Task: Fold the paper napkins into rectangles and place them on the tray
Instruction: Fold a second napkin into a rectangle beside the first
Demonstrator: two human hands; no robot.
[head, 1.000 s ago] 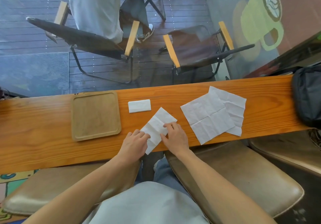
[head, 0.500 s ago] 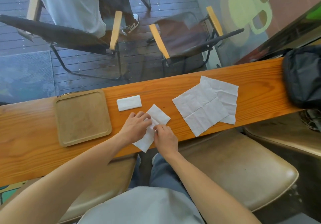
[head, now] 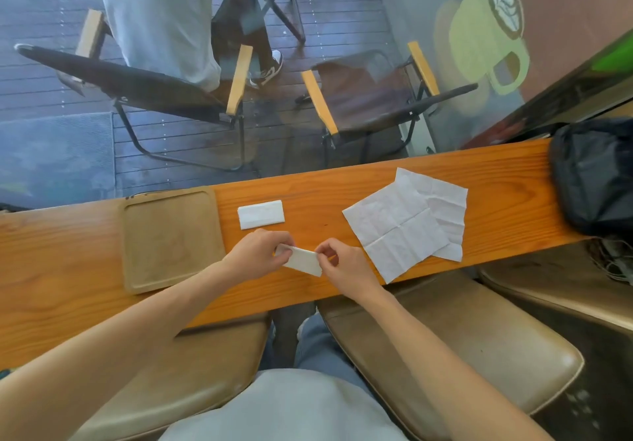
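Note:
Both my hands pinch a small folded white napkin (head: 303, 261) over the wooden counter (head: 308, 298). My left hand (head: 258, 251) grips its left end and my right hand (head: 342, 262) grips its right end. A finished folded napkin (head: 261, 214) lies flat just beyond, to the right of the bare wooden tray (head: 169, 240). Two unfolded napkins (head: 399, 231) overlap on the counter to the right.
A dark bag (head: 596, 175) sits at the counter's right end. Brown padded stools (head: 455, 344) stand below the counter. Behind the glass are two folding chairs (head: 370, 94) and a seated person (head: 161, 19).
The napkin, half folded and flat under my hands before, is now folded to a narrow rectangle and held by both ends. The view shifted slightly.

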